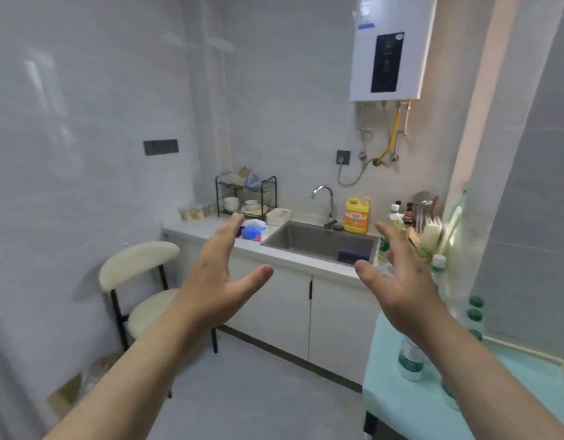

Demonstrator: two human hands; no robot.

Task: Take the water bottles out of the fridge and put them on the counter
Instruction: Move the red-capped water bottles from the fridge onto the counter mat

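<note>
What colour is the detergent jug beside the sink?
Yellow, with an orange label; the detergent jug shows in the head view, right of the faucet.

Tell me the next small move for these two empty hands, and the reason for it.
Probably turn away to find the fridge, which is not in this view. Both the left hand and right hand are open and hold nothing, and several green-capped water bottles already stand on the pale green surface.

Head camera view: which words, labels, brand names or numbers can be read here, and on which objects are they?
No text can be read.
Yellow detergent bottle: orange label, print blurred.
Water heater: dark panel and blue sticker, too blurred.
Water bottle: green label, unreadable.
Blue tissue pack: print too small.
</note>
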